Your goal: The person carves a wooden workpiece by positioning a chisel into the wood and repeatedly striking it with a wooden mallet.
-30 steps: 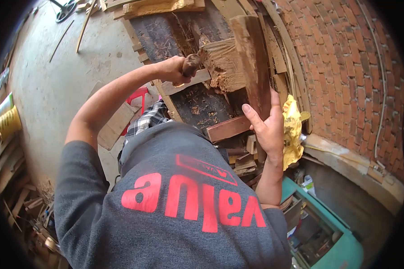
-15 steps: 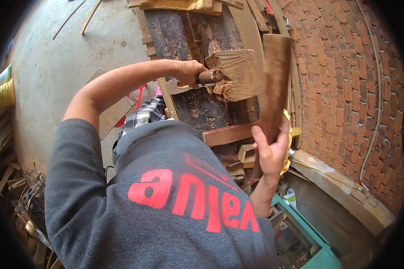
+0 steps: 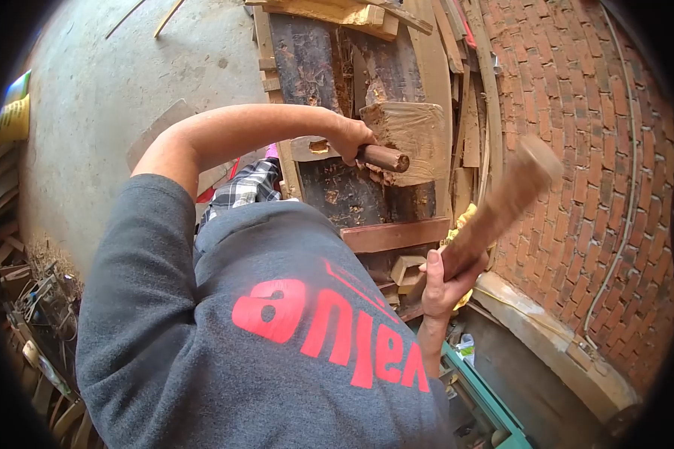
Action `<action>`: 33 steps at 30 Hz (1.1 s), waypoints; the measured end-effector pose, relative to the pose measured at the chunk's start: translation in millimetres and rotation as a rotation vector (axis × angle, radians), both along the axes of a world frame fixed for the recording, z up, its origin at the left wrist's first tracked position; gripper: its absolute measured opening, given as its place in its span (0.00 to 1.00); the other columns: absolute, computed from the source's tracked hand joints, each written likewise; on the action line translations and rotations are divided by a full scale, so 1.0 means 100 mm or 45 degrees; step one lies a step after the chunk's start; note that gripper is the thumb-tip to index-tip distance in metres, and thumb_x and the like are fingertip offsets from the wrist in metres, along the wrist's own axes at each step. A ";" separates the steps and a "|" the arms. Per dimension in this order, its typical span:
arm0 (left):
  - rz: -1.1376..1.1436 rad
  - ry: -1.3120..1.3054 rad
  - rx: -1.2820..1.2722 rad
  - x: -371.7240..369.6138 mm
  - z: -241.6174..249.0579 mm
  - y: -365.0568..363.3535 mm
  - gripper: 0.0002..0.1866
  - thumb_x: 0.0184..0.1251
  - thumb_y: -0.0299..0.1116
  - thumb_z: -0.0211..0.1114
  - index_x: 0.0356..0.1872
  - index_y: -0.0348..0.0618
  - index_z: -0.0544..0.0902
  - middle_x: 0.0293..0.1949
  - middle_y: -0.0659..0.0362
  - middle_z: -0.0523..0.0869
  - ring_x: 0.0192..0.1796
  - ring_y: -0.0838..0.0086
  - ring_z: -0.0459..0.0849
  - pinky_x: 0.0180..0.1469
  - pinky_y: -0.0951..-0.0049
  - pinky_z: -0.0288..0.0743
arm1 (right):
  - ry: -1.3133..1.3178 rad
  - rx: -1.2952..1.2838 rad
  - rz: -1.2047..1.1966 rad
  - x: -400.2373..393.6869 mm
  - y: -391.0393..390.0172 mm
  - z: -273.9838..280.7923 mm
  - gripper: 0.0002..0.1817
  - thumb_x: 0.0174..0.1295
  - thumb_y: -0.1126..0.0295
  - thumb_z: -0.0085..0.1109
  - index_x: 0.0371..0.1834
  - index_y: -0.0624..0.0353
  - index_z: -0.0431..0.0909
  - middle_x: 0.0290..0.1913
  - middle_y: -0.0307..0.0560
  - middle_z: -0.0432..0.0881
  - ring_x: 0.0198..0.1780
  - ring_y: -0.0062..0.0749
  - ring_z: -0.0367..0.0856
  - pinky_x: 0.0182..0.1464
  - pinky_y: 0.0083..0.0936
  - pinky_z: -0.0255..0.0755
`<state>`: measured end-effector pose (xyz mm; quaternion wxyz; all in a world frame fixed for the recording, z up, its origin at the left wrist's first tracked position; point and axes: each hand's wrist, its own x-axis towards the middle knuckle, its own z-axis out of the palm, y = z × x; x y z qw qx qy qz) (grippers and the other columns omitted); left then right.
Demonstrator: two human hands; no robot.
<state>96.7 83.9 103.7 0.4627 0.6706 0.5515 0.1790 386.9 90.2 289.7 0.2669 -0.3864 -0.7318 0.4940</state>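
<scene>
My left hand [image 3: 350,140] is closed round a wooden-handled chisel [image 3: 384,157], its handle end pointing right and its blade hidden. Below that hand lies a pale board [image 3: 421,138] with a rough, chipped left side. A narrower wooden piece with a hole in it [image 3: 318,147] shows left of the hand. On the right, my right hand [image 3: 448,286] grips a thick wooden mallet [image 3: 505,206], raised clear of the chisel and tilted up to the right. The mallet's far end is smeared by motion.
A dark, worn bench top [image 3: 303,63] carries the work, with a reddish wooden bar [image 3: 393,236] across its near end. Stacked planks [image 3: 468,120] stand beside the brick wall [image 3: 569,150] at right. A green-framed cabinet [image 3: 494,408] sits at lower right.
The mallet has swung from nearly upright to a slant rightward, away from the chisel. My left hand still holds the chisel, and the whole view has shifted slightly.
</scene>
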 end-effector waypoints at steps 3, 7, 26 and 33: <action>-0.062 0.044 -0.084 0.01 0.06 0.14 0.26 0.47 0.33 0.74 0.52 0.43 0.81 0.42 0.50 0.87 0.47 0.57 0.85 0.52 0.61 0.76 | -0.305 0.473 0.146 0.21 0.11 -0.58 0.27 0.56 0.67 0.71 0.54 0.65 0.69 0.35 0.44 0.78 0.27 0.37 0.76 0.36 0.31 0.75; -0.020 0.001 -0.335 0.11 -0.14 0.41 0.29 0.48 0.34 0.74 0.56 0.44 0.79 0.40 0.51 0.87 0.43 0.60 0.85 0.49 0.62 0.77 | -0.523 0.112 0.097 0.23 0.13 -0.60 0.30 0.56 0.64 0.73 0.58 0.63 0.70 0.43 0.49 0.84 0.43 0.32 0.81 0.50 0.29 0.74; -0.162 0.151 -0.500 0.26 -0.06 0.65 0.33 0.51 0.29 0.72 0.63 0.52 0.74 0.51 0.52 0.81 0.45 0.61 0.85 0.36 0.61 0.87 | -0.240 0.268 -0.222 0.28 0.07 -0.92 0.39 0.60 0.60 0.69 0.68 0.69 0.60 0.60 0.57 0.74 0.44 0.42 0.83 0.49 0.34 0.80; -0.103 0.202 -0.458 0.33 -0.09 0.61 0.32 0.50 0.33 0.74 0.60 0.49 0.77 0.45 0.52 0.85 0.42 0.60 0.86 0.34 0.60 0.86 | -0.505 0.297 -0.134 0.27 0.05 -0.98 0.32 0.58 0.60 0.71 0.59 0.67 0.68 0.42 0.48 0.81 0.35 0.24 0.81 0.26 0.22 0.77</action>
